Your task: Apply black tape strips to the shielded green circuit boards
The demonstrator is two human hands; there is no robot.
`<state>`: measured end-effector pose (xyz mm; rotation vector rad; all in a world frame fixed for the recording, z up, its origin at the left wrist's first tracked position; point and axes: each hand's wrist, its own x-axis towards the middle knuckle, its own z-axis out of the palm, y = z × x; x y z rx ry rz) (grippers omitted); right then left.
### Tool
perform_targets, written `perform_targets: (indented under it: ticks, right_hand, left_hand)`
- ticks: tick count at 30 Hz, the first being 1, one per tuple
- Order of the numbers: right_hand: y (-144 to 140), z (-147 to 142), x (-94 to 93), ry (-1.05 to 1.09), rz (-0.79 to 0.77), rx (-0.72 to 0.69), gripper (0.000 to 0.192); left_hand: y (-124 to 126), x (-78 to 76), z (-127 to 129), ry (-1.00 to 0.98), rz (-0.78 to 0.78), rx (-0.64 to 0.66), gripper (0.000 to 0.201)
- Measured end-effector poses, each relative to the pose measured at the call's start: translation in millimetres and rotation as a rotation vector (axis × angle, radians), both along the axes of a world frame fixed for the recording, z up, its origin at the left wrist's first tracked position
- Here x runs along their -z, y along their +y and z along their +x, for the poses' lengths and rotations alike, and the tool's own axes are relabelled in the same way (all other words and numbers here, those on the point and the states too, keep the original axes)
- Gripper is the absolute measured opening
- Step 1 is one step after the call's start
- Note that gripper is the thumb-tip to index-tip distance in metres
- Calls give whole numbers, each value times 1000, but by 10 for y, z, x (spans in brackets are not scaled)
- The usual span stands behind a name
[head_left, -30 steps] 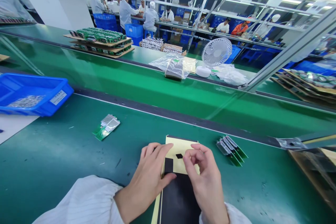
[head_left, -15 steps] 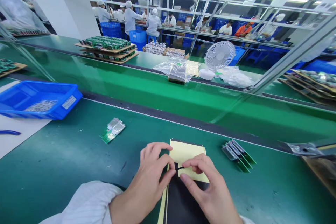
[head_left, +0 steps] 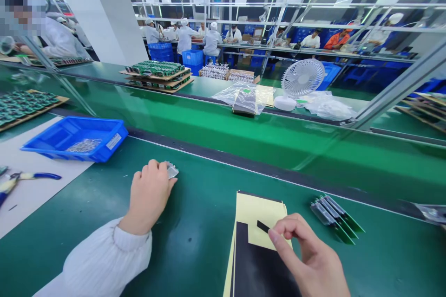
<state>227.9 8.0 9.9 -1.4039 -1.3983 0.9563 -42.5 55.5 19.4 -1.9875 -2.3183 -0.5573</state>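
Note:
My left hand [head_left: 149, 195] is closed on a circuit board with a silvery display [head_left: 172, 170], left of centre on the green bench; most of the board is hidden under the fingers. Between thumb and forefinger, my right hand [head_left: 306, 253] pinches a small black adhesive strip [head_left: 263, 226]. It is just above a stack of yellow backing sheets [head_left: 258, 206] whose lower part bears black adhesive material [head_left: 259, 264]. To the right of this hand, several similar boards [head_left: 337, 217] lean together in a row.
A blue bin [head_left: 75, 139] of small metal parts stands at left on white paper, near blue-handled pliers [head_left: 31, 178]. Behind the low green partition are stacked trays of circuit boards [head_left: 158, 72], a white fan [head_left: 303, 79] and plastic bags [head_left: 324, 104]. People work at benches farther back.
My left hand has left the sheets and moved left onto the board. The black strip is off the stack, held by my right hand alone. The view has shifted left.

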Motion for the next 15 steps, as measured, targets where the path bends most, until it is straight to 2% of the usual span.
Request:
perform_targets:
  ticks: [2, 4, 8, 11, 13, 15]
  right_hand:
    - [-20, -52, -16, 40, -14, 47, 16]
    - [-36, -98, -47, 81, -40, 60, 16]
    - [-54, -143, -125, 282, -145, 75, 16]
    - [-62, -134, -144, 449, -248, 50, 20]
    - [-70, -113, -130, 523, -314, 16, 23]
    - [-86, -95, -114, 576, -355, -5, 26]
  left_hand:
    - [0, -2, -63, -35, -8, 2, 21]
    - [-20, -1, -13, -118, -12, 22, 18]
    - [-103, -39, 328, -413, -78, 140, 21]
    - [-208, -98, 629, -772, -242, 267, 30]
    - [-279, -133, 773, -1119, -393, 309, 34]
    - [-336, -157, 861, -1371, -501, 322, 39]
